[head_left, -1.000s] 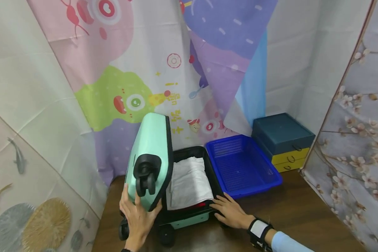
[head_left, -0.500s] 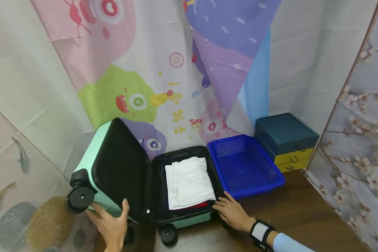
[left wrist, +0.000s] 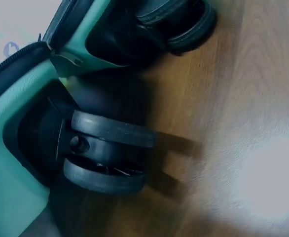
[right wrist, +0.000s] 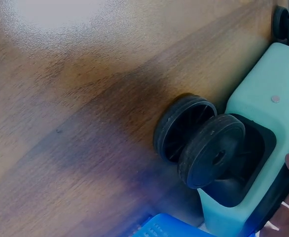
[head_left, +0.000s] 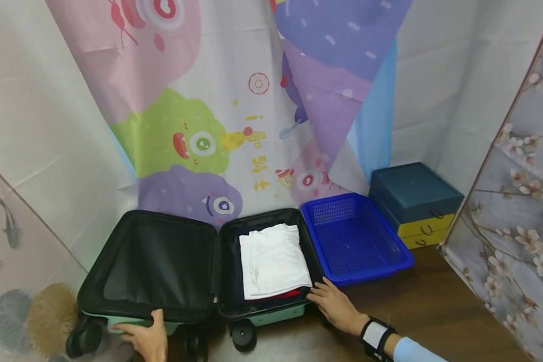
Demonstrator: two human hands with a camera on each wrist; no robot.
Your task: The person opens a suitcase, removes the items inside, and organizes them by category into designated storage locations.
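A mint-green suitcase lies spread open on the table, its black-lined lid on the left and its packed half on the right. Folded white cloth fills much of that packed half, with a bit of red fabric showing under its front edge. My left hand holds the lid's front side, thumb up at the rim and fingers along the green shell. With fingers extended, my right hand rests on the packed half's front right corner. Black caster wheels stick out below the shell in the left wrist view.
A blue plastic basket stands against the suitcase's right side. Behind it on the right is a dark teal box with yellow drawers. Printed curtains hang behind the wooden table.
The lid has swung from nearly upright down to the left and now lies almost flat. My left hand has gone left and down with it; my right hand stays at the corner.
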